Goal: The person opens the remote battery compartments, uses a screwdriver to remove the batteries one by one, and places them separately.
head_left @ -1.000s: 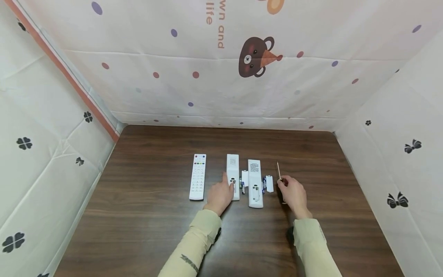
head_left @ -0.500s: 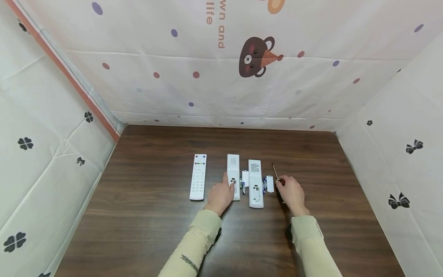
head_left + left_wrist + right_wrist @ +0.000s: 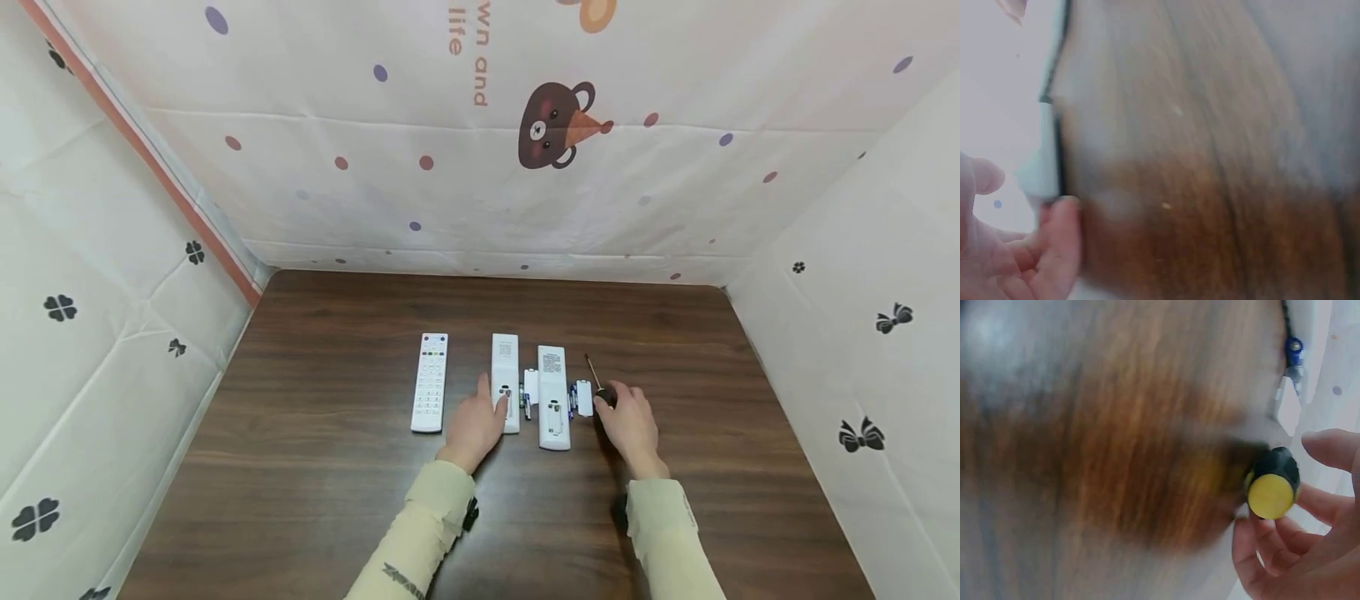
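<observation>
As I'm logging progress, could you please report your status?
Left hand touching middle white plastic remote, compartment uncovered. Right hand at black-and-yellow-handled screwdriver, grip unclear. Slim cylindrical batteries and white rectangular cover close right of that remote.

Soft gloss is seen on dark-brown wood-grained tabletop; smooth plastic on long white remote controls. Metal is noted on black-and-yellow screwdriver's thin shaft; creased cloth on white dotted hanging.

remote label: print too small to read | screwdriver handle: partly hidden | tabletop: blurred
</observation>
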The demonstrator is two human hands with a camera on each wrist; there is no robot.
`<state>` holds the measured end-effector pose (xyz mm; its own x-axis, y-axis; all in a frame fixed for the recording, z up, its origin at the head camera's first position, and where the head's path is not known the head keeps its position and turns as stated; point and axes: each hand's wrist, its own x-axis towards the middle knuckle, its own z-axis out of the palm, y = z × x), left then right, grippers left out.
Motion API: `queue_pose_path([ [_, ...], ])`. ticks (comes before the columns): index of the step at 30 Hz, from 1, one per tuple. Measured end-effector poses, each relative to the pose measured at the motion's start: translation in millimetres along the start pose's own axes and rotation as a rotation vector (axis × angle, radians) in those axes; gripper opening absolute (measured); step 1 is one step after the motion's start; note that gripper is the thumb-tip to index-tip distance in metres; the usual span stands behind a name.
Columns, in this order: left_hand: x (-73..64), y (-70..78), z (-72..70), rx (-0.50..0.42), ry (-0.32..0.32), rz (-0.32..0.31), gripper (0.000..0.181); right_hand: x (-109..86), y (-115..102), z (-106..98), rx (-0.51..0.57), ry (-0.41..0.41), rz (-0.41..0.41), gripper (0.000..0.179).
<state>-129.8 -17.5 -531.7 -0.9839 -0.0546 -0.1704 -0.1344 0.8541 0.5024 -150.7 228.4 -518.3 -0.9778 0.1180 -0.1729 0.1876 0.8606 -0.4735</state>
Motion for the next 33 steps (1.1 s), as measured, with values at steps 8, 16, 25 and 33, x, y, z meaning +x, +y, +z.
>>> queue_pose_path([
  [8,-17.7,-1.7,-16.2,-0.037,0.147,0.023,0.056,-22.1,-5.4,-4.1,0.021,0.099,-0.012,0.050],
  [16,-33.0,-20.7,-24.0,0.004,0.397,0.030,0.046,-46.8,-27.3,-0.6,0.108,0.134,-0.053,0.050],
  [25,-22.6,-51.8,-24.7,0.057,0.438,-0.031,0.068,-66.4,-49.3,10.7,0.162,0.124,-0.097,0.051],
  [33,-14.0,-66.6,-22.5,0.065,0.350,-0.105,0.073,-73.1,-63.2,19.7,0.151,0.116,-0.125,0.051],
])
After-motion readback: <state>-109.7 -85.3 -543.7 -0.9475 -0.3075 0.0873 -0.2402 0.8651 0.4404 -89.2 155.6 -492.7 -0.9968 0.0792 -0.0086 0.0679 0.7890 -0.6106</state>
